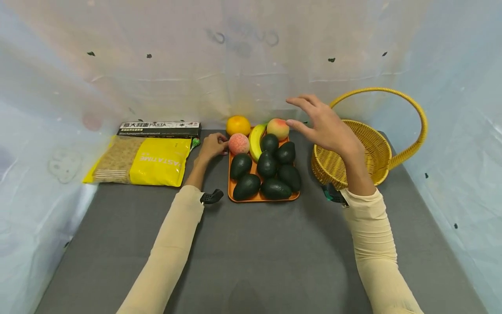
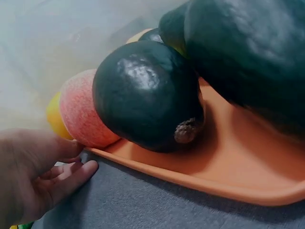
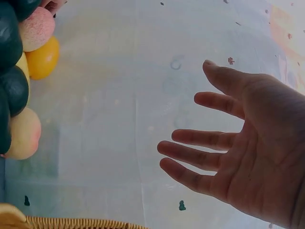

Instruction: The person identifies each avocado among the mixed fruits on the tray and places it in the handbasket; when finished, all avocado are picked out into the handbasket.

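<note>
My left hand (image 1: 213,146) is at the left rim of an orange tray (image 1: 264,200), beside a pink peach (image 1: 239,144). Its fingers (image 2: 69,183) are loosely bent near the tray rim; whether they touch it is hard to tell. On the tray lie several dark green avocados (image 1: 247,186), a banana (image 1: 256,141), the pink peach and a paler peach (image 1: 278,128). An orange (image 1: 238,125) sits at its back left corner. My right hand (image 1: 329,126) hovers with spread fingers between the tray and a yellow wicker basket (image 1: 322,168), holding nothing.
Left of the tray lie a yellow pasta bag (image 1: 157,161) and, behind it, a dark pasta box (image 1: 161,129). The basket's tall handle (image 1: 421,126) arches up at the right. A pale plastic sheet (image 1: 251,56) hangs behind the grey table (image 1: 251,253).
</note>
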Tool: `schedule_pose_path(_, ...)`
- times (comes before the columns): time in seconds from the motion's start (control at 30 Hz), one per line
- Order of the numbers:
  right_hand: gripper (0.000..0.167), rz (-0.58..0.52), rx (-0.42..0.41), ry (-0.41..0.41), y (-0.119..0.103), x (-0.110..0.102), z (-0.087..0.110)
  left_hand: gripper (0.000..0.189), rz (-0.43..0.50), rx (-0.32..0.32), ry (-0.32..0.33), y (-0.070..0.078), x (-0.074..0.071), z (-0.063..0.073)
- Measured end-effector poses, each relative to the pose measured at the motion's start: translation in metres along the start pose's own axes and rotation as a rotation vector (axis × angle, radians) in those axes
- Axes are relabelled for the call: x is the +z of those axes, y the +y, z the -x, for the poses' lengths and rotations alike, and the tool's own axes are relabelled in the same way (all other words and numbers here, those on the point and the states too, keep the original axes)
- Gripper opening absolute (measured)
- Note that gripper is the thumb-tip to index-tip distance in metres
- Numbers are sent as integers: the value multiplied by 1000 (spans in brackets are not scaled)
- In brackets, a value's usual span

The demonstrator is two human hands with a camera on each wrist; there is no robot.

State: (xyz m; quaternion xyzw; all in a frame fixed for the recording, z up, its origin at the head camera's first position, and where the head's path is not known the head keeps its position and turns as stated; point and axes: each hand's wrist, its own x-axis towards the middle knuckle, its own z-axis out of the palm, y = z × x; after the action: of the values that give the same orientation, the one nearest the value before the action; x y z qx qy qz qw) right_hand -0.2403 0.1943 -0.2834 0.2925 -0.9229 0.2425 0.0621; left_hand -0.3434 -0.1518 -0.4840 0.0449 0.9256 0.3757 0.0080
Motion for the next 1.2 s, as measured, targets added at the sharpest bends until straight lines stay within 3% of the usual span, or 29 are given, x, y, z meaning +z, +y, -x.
schedule_pose_path(0.23, 55, 80, -15, -66, 1, 4, 7, 39, 22, -32, -25, 4, -1, -3)
schedule_pose_path(0.47, 53, 110, 2, -106, 1, 2, 18, 33, 93, -76, 21, 7, -3, -10)
schedule_pose_path(0.63, 53, 136, 39, -130, 2, -5, 29, 32, 414, -158, -4, 5, 4, -11)
schedule_pose_path(0.73, 53, 145, 43, -147, 1, -9, 32, 31, 540, -205, 14, 4, 8, -11)
schedule_pose_path(0.97, 51, 134, 28, -195, 1, -8, 38, 33, 543, -219, 55, 2, 15, -12)
schedule_pose_path(1.2, 50, 119, -8, -242, 5, 8, 45, 34, 504, -226, 83, -1, 13, -10)
